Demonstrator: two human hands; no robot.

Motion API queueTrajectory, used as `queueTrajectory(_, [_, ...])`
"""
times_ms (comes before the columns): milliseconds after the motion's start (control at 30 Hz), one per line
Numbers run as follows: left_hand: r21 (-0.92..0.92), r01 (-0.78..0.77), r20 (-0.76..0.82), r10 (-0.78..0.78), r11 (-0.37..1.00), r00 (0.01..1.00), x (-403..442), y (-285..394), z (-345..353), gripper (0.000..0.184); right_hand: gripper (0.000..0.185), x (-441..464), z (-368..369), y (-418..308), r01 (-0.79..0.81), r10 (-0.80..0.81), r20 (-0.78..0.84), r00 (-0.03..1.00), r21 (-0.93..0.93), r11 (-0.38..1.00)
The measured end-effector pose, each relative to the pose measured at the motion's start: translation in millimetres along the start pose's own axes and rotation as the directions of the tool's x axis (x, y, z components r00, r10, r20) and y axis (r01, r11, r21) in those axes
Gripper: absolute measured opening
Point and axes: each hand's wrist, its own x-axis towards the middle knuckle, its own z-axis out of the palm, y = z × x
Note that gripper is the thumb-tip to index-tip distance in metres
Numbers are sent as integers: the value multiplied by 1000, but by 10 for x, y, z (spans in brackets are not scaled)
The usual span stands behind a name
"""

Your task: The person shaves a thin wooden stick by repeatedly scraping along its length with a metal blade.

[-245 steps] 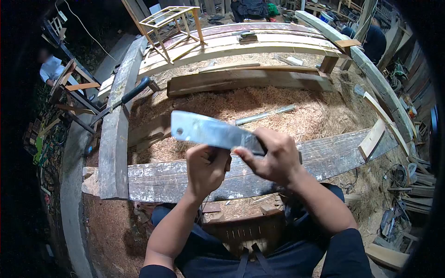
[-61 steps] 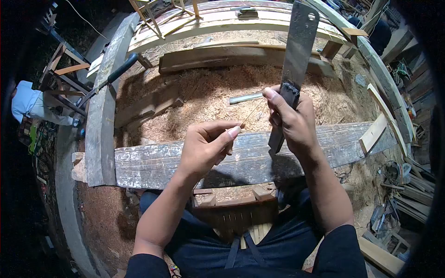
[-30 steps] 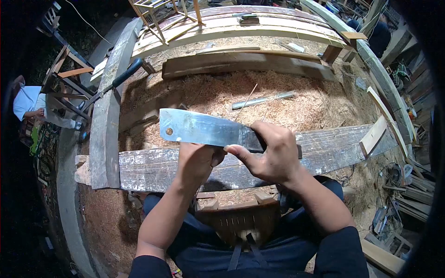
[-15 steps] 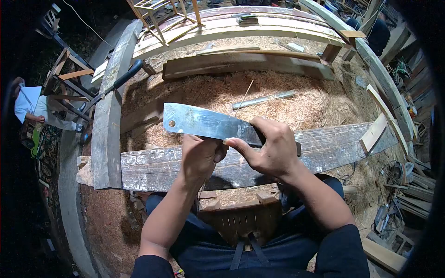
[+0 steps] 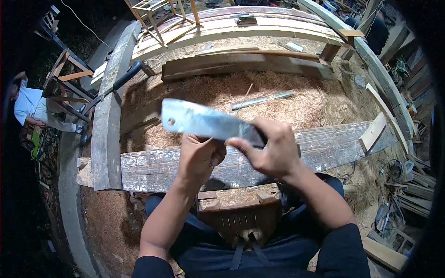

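My right hand [image 5: 277,150] is wrapped round the handle end of a cleaver [image 5: 192,118], a broad steel blade with a hole near its far end. The blade points left, blurred by motion, and my right thumb lies along its near edge. Just below the blade, my left hand [image 5: 199,155] is closed. A thin wooden strip [image 5: 244,98] slants up beyond the blade, in line with my left fingers, which appear to pinch it; the blade hides its middle. Under both hands lies a thick, worn plank [image 5: 153,169].
Shavings [image 5: 296,109] cover the ground beyond the plank. A slatted wooden piece [image 5: 241,220] sits between my legs. Timber beams [image 5: 106,134] frame the area, with a small wooden stool frame [image 5: 162,21] at the back. Another person [image 5: 32,109] is at the far left.
The cleaver has shifted and tilted slightly, its far end moving up and left. The thin strip's tip has dropped slightly. My hands stay in nearly the same place.
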Motion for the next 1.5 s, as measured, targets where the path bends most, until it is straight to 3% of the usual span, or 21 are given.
queueTrajectory(33, [-6, 30, -77, -30, 1000, 997, -22, 32, 62, 12, 51, -22, 68, 25, 96, -99, -94, 991, -30, 995])
queueTrajectory(67, [-3, 33, -76, -33, 999, 997, -16, 28, 46, 12, 51, -11, 39, 16, 93, -96, -97, 991, -28, 995])
queueTrajectory(133, [67, 63, -36, -61, 996, 997, 8, 42, 23, 9, 50, 49, -62, -4, -85, 85, 22, 996, 9, 996])
queueTrajectory(167, [69, 92, -34, -90, 993, 995, 9, 77, 56, 9, 50, 66, -61, 31, -126, 126, 8, 992, 17, 992])
queueTrajectory(200, [68, 91, -33, -89, 994, 996, 2, 53, 60, 9, 50, 42, -27, 25, -125, 125, 8, 992, 15, 992])
queueTrajectory(267, [-70, 17, -95, -24, 997, 995, 1, -7, 63, 10, 50, -15, 49, -2, 75, -73, -69, 995, 34, 997])
queueTrajectory(333, [-58, 35, -126, -42, 998, 991, 1, 28, 100, 13, 50, -25, 59, 10, 73, -73, -80, 994, -7, 997])
queueTrajectory(400, [-67, -11, 0, 11, 998, 1000, 49, -40, 15, 12, 59, 7, 32, 11, -2, 1, -33, 999, -26, 1000])
queueTrajectory(567, [-110, 1, -4, -1, 994, 1000, 59, -61, 6, 14, 60, 27, 73, 46, 42, -46, -95, 994, -43, 998])
queueTrajectory(633, [-101, 19, 36, -15, 995, 999, 58, -59, -32, 13, 60, 30, 50, 33, -7, 5, -30, 1000, -41, 999])
queueTrajectory(767, [-75, 21, 47, -18, 997, 999, 59, -39, -31, 15, 60, 44, 86, 69, 62, -70, -99, 993, -80, 995])
queueTrajectory(867, [6, 153, -54, -153, 988, 987, -4, 166, 170, 16, 59, 120, 18, 174, -65, 65, -130, 989, 8, 998])
queueTrajectory(1000, [-89, 40, -12, -41, 995, 999, 16, 39, 58, 12, 59, 31, 110, 88, 76, -77, -85, 993, -16, 997])
queueTrajectory(1067, [-104, 24, -108, -36, 994, 993, -3, 26, 72, 11, 59, 20, 111, 68, 125, -128, -132, 983, -26, 992])
queueTrajectory(1133, [-11, 127, -45, -128, 992, 991, -23, 128, 89, 12, 49, 86, -35, 55, -95, 95, -3, 995, 49, 994])
queueTrajectory(1200, [-17, 137, -59, -138, 990, 989, -35, 135, 119, 15, 51, 73, -17, 46, -77, 77, -9, 997, -15, 997])
queueTrajectory(1267, [-75, 65, -88, -72, 995, 994, -33, 39, 52, 16, 50, -4, 70, -14, 113, -110, -107, 988, 21, 993])
queueTrajectory(1300, [-59, 48, -84, -53, 997, 995, -26, 3, 18, 14, 61, 2, 80, 38, 77, -76, -83, 994, 2, 997])
queueTrajectory(1500, [-98, 78, -8, -79, 992, 997, 19, 7, 9, 10, 61, 34, 55, 30, 12, -13, -54, 998, -25, 1000])
